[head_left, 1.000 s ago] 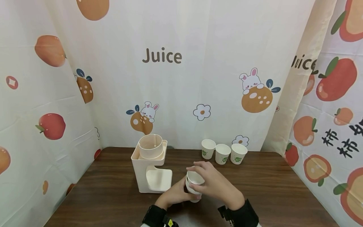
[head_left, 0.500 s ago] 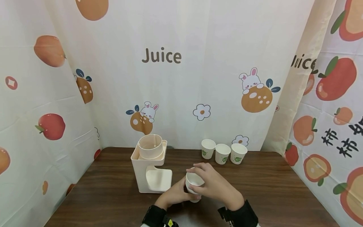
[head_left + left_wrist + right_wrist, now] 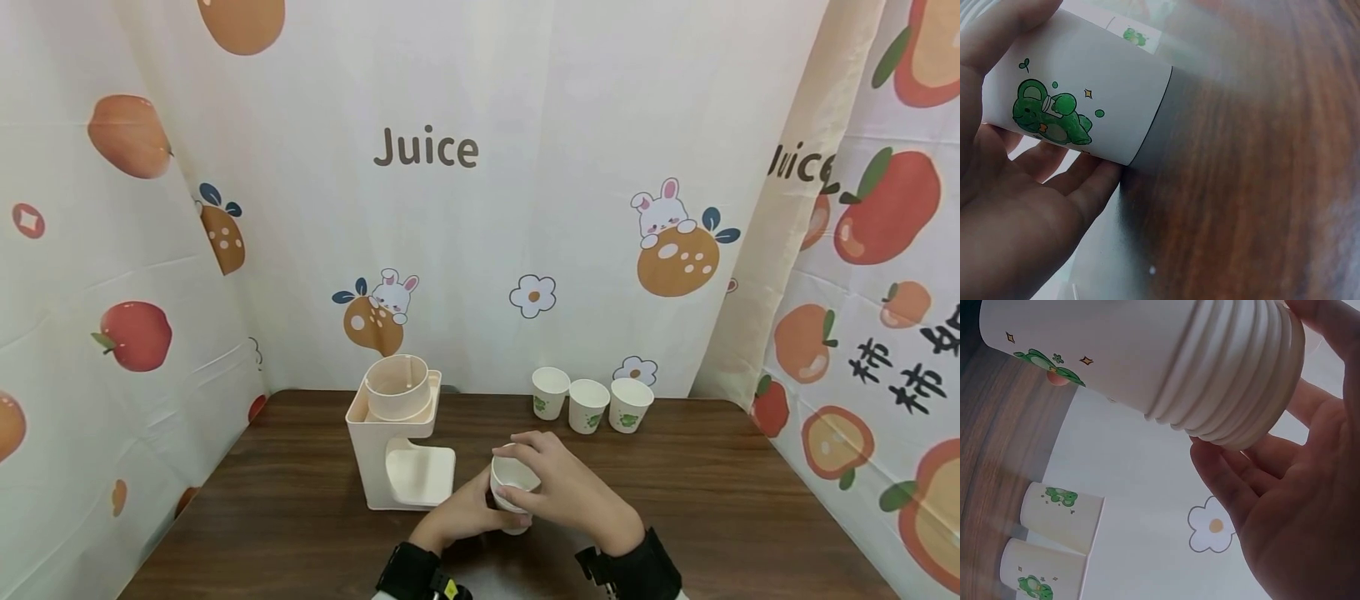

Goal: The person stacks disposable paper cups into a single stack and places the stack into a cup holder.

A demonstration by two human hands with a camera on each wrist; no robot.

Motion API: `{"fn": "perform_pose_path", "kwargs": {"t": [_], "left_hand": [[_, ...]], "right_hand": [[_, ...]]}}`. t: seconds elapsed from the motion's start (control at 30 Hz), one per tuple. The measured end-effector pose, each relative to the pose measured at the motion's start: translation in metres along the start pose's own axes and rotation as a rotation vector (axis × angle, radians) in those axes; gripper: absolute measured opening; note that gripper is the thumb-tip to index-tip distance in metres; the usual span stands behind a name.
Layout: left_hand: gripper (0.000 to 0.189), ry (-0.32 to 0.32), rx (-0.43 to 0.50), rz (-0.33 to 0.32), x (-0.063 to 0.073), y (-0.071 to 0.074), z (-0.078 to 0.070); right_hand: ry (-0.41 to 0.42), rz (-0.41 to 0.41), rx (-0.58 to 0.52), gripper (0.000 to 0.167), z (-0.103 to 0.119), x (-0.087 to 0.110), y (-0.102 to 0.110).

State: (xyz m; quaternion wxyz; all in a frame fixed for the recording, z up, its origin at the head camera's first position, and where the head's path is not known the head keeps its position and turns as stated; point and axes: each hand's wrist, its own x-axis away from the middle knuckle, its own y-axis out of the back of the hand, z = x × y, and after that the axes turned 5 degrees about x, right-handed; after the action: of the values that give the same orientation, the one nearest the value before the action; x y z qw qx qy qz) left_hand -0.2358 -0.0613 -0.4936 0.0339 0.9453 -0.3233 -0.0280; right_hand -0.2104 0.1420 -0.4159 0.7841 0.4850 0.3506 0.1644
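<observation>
A nested stack of white paper cups stands on the wooden table in front of me, between both hands. My left hand grips the stack low down, its thumb and fingers on opposite sides. In the left wrist view, a green cartoon animal shows on the outermost cup, whose base is right at the tabletop. My right hand holds the top of the stack, thumb at the near side and fingers across the far side. Several stacked rims lie close together in the right wrist view, with the right fingertips against them.
A cream juicer-like machine with a round tub on top and a flat side platform stands left of my hands. Three separate paper cups stand upright at the back right. A fruit-print curtain hangs behind the table.
The top cup has sunk down into the stack, so the second rim that showed beneath it is no longer seen from the head view. Both hands stay almost still.
</observation>
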Motion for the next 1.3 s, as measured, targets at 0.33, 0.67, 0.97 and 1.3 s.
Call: {"fn": "perform_pose_path", "kwargs": {"t": [0.33, 0.67, 0.97, 1.3], "left_hand": [[0.087, -0.003, -0.012, -0.002, -0.001, -0.001, 0.0], [0.086, -0.005, -0.012, 0.002, -0.003, 0.0, 0.004], [0.084, -0.008, -0.018, -0.027, -0.001, -0.002, 0.004], [0.081, -0.052, -0.004, -0.024, -0.001, -0.003, 0.006]], "right_hand": [[-0.008, 0.009, -0.003, 0.04, -0.001, 0.0, 0.0], [-0.032, 0.041, -0.026, 0.043, -0.003, 0.003, 0.005], [-0.05, 0.058, -0.021, 0.051, -0.012, 0.008, 0.015], [-0.103, 0.052, -0.03, 0.049, -0.022, 0.017, 0.028]]}}
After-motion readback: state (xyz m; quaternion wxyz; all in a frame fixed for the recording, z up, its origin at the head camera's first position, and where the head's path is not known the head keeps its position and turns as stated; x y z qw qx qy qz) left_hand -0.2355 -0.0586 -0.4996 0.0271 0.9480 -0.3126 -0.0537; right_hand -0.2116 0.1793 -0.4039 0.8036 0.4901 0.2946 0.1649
